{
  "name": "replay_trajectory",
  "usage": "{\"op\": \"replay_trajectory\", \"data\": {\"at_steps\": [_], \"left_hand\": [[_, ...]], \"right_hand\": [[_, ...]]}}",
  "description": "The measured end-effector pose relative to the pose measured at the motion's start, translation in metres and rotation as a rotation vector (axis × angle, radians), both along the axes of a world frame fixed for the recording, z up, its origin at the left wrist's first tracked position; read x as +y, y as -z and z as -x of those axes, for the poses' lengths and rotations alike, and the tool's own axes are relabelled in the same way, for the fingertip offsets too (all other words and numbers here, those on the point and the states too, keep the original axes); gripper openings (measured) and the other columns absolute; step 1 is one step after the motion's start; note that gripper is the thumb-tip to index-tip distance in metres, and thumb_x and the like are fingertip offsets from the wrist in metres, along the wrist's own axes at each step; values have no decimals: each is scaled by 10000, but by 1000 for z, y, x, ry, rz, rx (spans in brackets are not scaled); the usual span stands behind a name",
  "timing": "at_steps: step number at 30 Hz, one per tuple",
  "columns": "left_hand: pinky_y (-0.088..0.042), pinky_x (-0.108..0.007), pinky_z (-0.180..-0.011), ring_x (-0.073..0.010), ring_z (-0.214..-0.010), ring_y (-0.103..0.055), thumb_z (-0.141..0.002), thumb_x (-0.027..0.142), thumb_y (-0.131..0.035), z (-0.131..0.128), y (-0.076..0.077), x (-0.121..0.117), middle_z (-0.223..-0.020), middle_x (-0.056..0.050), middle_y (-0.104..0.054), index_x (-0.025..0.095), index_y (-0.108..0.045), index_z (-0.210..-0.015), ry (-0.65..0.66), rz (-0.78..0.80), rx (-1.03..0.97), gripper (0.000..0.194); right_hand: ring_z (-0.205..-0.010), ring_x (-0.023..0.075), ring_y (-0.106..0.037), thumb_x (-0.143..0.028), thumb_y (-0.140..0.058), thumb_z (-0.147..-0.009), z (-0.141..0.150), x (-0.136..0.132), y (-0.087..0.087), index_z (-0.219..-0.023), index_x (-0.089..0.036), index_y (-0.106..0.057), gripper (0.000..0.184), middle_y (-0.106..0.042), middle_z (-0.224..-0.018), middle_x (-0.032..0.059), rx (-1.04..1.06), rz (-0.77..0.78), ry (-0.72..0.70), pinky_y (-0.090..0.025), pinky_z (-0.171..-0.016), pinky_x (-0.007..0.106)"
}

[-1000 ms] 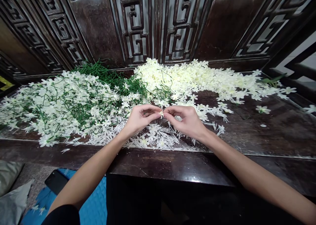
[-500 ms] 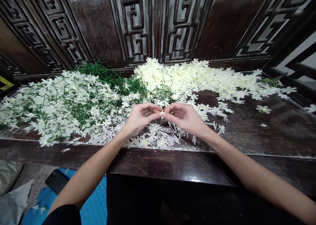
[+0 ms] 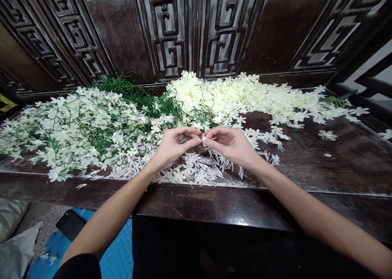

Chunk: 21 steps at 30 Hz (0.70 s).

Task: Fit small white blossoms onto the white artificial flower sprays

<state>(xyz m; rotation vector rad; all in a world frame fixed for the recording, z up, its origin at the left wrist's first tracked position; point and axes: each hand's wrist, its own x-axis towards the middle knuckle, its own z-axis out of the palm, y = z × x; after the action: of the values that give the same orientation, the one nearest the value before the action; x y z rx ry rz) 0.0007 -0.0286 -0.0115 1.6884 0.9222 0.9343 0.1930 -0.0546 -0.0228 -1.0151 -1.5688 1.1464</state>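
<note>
My left hand (image 3: 177, 144) is closed in a pinch, with a thin green stem (image 3: 184, 138) partly showing inside its curled fingers. Fingertip to fingertip with it, my right hand (image 3: 230, 145) pinches a small white artificial flower piece (image 3: 203, 136); thin white strands stick out between its fingers. Most of the piece is hidden by the fingertips. Both hands hover over loose white stamen strands (image 3: 211, 171) strewn on the dark wooden surface (image 3: 306, 169). To the left lies a heap of white flowers on green stems (image 3: 92, 120).
Behind the hands is a pile of cream flower heads (image 3: 232, 95), with bare green stems (image 3: 122, 89) at its left. A carved wooden back (image 3: 196, 34) closes off the far side. Below left, a black phone (image 3: 70, 225) lies on a blue mat (image 3: 118, 242).
The small flower piece has shifted slightly right, from between both hands' fingertips into my right fingers, and its white strands now show there. The arms have hardly moved.
</note>
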Motion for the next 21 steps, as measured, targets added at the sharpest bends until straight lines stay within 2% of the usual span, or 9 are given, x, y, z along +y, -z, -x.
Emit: {"op": "replay_trajectory", "data": {"at_steps": [2, 6, 12, 16, 19, 21], "left_hand": [[-544, -281, -716, -152, -845, -661, -817, 259, -677, 1, -1, 1, -978, -81, -724, 168, -715, -988, -43, 0, -20, 197], [-470, -224, -584, -134, -792, -631, -903, 277, -554, 3, -3, 4, -994, -89, -717, 177, -695, -1013, -89, 83, -158, 205], [-418, -214, -513, -115, -706, -578, -900, 233, -532, 3, -5, 4, -976, -87, -680, 185, -662, -970, -26, 275, -319, 155], [-423, -227, -513, -123, -709, -573, -892, 225, -510, 1, -5, 3, -928, -87, -659, 188, -639, -961, 0, 327, -342, 151], [-425, -234, -514, -130, -719, -578, -891, 233, -509, 0, -4, 2, -905, -85, -650, 188, -635, -949, 12, 331, -332, 147], [-431, -232, -517, -133, -730, -577, -889, 232, -513, 0, -4, 2, -900, -87, -643, 187, -636, -947, 21, 334, -325, 142]], "right_hand": [[-805, 179, -650, -258, -732, -754, 0, 0, -1, -807, -188, -670, 108, -688, -873, 48, -17, 12, 56, -543, -808, 399], [-668, 160, -636, -294, -744, -736, 0, 1, -1, -795, -183, -662, 150, -686, -784, 41, -68, 36, 95, -566, -702, 384], [-690, 193, -693, -278, -775, -697, 1, 0, -2, -991, -180, -701, 318, -737, -780, 52, 10, 115, 81, -581, -757, 428], [-688, 171, -668, -310, -748, -726, 0, -1, -3, -844, -209, -727, 157, -729, -825, 40, -36, 93, 28, -584, -723, 404], [-700, 153, -634, -301, -715, -767, 0, -1, -3, -849, -211, -704, 122, -697, -822, 20, -35, 50, -47, -565, -715, 372], [-713, 148, -627, -298, -700, -783, 2, -2, -3, -852, -207, -682, 115, -686, -913, 34, -21, 48, -79, -562, -719, 368]]}}
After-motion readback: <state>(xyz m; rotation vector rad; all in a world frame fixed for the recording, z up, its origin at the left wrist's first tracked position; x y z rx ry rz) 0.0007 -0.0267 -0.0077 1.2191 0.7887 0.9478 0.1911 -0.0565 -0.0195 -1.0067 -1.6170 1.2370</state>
